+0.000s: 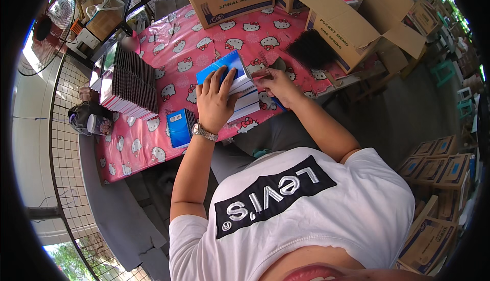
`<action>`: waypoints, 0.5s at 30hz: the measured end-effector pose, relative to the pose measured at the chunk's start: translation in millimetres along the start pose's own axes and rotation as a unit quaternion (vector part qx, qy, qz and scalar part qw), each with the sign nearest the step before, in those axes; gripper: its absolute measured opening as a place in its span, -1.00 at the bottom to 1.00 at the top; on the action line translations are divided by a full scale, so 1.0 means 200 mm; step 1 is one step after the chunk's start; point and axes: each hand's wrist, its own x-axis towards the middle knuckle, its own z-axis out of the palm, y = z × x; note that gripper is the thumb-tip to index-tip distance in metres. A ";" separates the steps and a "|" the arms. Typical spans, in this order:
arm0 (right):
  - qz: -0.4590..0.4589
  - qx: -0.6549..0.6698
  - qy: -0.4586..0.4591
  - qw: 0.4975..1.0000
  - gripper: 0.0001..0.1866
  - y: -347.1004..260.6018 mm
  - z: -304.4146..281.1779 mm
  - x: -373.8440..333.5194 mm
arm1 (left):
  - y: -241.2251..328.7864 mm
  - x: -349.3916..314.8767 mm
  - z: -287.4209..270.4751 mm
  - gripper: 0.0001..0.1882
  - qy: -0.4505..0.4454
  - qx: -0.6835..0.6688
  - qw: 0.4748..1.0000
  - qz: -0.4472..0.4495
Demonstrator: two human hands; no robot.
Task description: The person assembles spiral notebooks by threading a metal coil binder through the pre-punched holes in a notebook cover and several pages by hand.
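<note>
A small blue spiral notebook [221,70] lies on top of white-paged notebooks [246,105] near the table's middle. My left hand [217,94] rests over its cover, fingers spread across it and thumb down by the page edge, gripping it. At the notebook's right edge, the fingers of my right hand [278,84] are drawn together; what they pinch is hidden. Below that palm a thin blue piece [279,104] shows, too small to name. A dark grey object [278,64] sits just beyond the right hand. Left of my left wrist lies another blue spiral notebook [179,128].
Tall rows of black-spined spiral notebooks [130,79] stand at the left on the pink patterned tablecloth [168,93]. A closed carton [232,0] is at the back; an open carton [347,31] is at the right, beside a black bristly pile [312,50]. Cartons [431,242] stack at lower right.
</note>
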 end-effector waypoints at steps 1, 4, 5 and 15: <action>0.005 0.036 -0.007 0.999 -0.75 0.01 -0.01 0.00 | 0.00 0.00 0.00 -0.26 -0.003 0.004 1.000 0.001; 0.003 0.055 -0.034 0.998 -0.74 0.02 -0.01 0.01 | 0.01 0.00 -0.01 -0.26 -0.009 0.013 1.000 0.006; 0.004 0.066 -0.040 0.997 -0.73 0.02 -0.01 0.00 | 0.00 0.00 0.00 -0.27 -0.009 0.013 1.000 0.007; 0.012 0.075 -0.051 0.996 -0.70 0.02 -0.02 0.01 | 0.00 0.00 0.00 -0.29 0.000 0.015 1.000 0.006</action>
